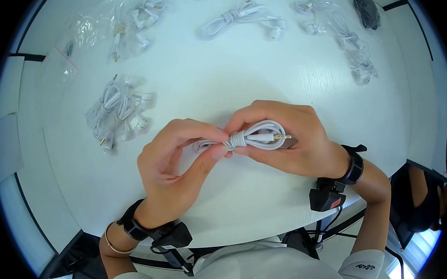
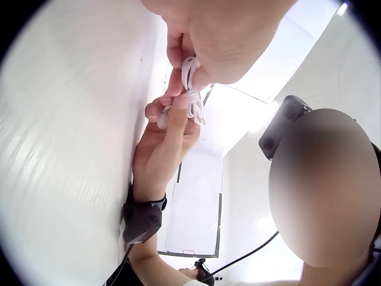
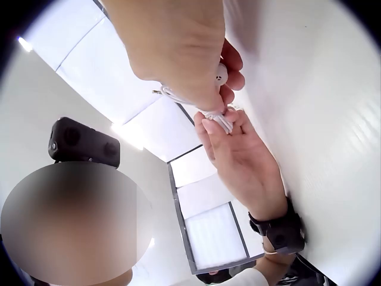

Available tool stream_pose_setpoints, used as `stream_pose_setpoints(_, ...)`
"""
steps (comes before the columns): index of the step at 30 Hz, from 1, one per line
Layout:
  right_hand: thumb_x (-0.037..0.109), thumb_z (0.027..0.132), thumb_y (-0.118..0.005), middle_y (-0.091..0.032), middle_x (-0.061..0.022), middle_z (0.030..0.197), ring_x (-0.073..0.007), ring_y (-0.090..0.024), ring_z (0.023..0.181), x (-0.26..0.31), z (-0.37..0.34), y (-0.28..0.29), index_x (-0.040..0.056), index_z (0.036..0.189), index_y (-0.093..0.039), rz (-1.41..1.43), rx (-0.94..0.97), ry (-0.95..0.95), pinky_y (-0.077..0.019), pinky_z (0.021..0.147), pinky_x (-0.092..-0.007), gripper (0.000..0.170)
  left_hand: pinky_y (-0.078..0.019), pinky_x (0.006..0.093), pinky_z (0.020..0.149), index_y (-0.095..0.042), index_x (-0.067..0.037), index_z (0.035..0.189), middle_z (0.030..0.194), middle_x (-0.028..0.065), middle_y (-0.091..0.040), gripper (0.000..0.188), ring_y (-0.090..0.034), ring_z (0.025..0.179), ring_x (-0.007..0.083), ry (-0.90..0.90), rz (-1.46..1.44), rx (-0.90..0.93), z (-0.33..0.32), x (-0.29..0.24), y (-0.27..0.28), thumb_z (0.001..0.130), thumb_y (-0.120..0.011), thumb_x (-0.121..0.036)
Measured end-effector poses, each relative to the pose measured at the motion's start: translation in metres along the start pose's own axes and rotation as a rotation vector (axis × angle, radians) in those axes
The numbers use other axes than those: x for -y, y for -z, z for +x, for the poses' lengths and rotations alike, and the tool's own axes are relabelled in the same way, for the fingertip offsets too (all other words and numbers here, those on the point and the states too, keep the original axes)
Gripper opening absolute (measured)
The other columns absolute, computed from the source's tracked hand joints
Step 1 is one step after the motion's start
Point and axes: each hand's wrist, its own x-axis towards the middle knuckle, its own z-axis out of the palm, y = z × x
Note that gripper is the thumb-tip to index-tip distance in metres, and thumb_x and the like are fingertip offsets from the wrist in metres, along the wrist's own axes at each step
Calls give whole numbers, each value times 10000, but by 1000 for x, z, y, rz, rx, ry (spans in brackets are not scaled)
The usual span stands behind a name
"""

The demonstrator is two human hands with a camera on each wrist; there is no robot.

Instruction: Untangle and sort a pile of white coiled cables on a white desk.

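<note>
Watching remotely, I saw left hand [image 1: 175, 165] and right hand [image 1: 301, 135] pinching coiled wired earphones [image 1: 263, 138], plug [image 1: 285, 137] right of grip; likely securing wrap [image 1: 238, 139], next needing a firm tuck.

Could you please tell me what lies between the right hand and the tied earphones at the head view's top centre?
In the head view, only bare white tabletop lies between the right hand and the tied earphones.

White short-sleeved shirt [image 1: 282, 271] worn; dark script [image 1: 365, 267] marked on right sleeve [image 1: 361, 275]. Black left wrist strap [image 1: 131, 221] and right wrist strap [image 1: 355, 167] fitted, each with boxy black camera module [image 1: 175, 235]; red marking [image 1: 336, 203] seen on right one. Thin pale bracelet [image 1: 110, 243] worn left. Black rounded-box camera [image 3: 86, 143] head-mounted.
</note>
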Motion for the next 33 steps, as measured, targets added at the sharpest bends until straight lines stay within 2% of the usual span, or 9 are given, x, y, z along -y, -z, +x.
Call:
stream_pose_setpoints(4, -21, 752, -703, -653, -80, 914, -144, -632, 827, 7, 1, 3, 11, 1014, -610, 12, 13, -62, -502, 701, -252, 280, -474, 310, 855, -526, 45, 1057, 993, 114, -593, 260, -612, 907, 181, 7, -1, -10, 2, -4, -1, 813, -601, 93)
stream_pose_setpoints(13, -12, 778, -683, -663, -88, 914, -145, -639, 832, 9, 0, 4, -3, 1034, -603, 16, 39, -118, -503, 715, -247, 269, -468, 327, 889, -528, 25, 1016, 979, 107, -594, 243, -608, 927, 170, 18, -24, -4, 3, -1, 1, 802, -624, 87)
stream_pose_setpoints(18, 10, 764, -704, -670, -94, 916, -153, -652, 851, 8, 0, 6, -3, 1023, -615, -23, 23, -77, -504, 735, -254, 274, -472, 307, 868, -546, 27, 957, 973, 140, -642, 162, -610, 928, 162, 58, -22, -42, 2, -5, 0, 819, -618, 74)
stream_pose_setpoints(21, 73, 775, -694, -645, -62, 827, -180, -611, 688, 2, -1, 0, 54, 994, -627, 29, -60, -30, -479, 615, -262, 230, -468, 300, 861, -546, 33, 954, 978, 141, -641, 116, -610, 923, 159, 84, -169, -59, 2, -2, 2, 848, -594, 44)
stream_pose_setpoints(24, -2, 772, -685, -670, -96, 921, -158, -654, 849, 10, 1, 7, 2, 1022, -616, -2, 42, -95, -504, 737, -256, 259, -462, 290, 854, -546, 36, 968, 958, 123, -636, 103, -610, 918, 153, 137, -84, -7, 3, -5, 6, 871, -576, 20)
stream_pose_setpoints(27, 76, 775, -701, -648, -59, 816, -172, -608, 678, 5, -1, 1, 51, 1004, -630, 13, -23, -67, -473, 599, -256, 241, -465, 284, 844, -545, 34, 977, 939, 107, -632, 112, -610, 912, 146, 151, -123, -25, 4, -4, 4, 871, -578, 19)
stream_pose_setpoints(30, 63, 773, -701, -648, -59, 812, -170, -606, 675, 3, -1, 0, 51, 1000, -633, 60, -43, -36, -474, 595, -255, 238, -469, 278, 836, -544, 30, 982, 928, 98, -630, 120, -611, 907, 142, 156, -158, -23, 5, -3, 4, 869, -583, 17)
stream_pose_setpoints(33, 49, 771, -697, -648, -57, 811, -166, -619, 693, 6, -1, -1, 50, 992, -640, 101, -50, -98, -481, 603, -253, 228, -477, 278, 832, -552, 34, 976, 927, 97, -628, 127, -614, 907, 146, 151, -130, -40, 4, -3, 3, 859, -598, 17)
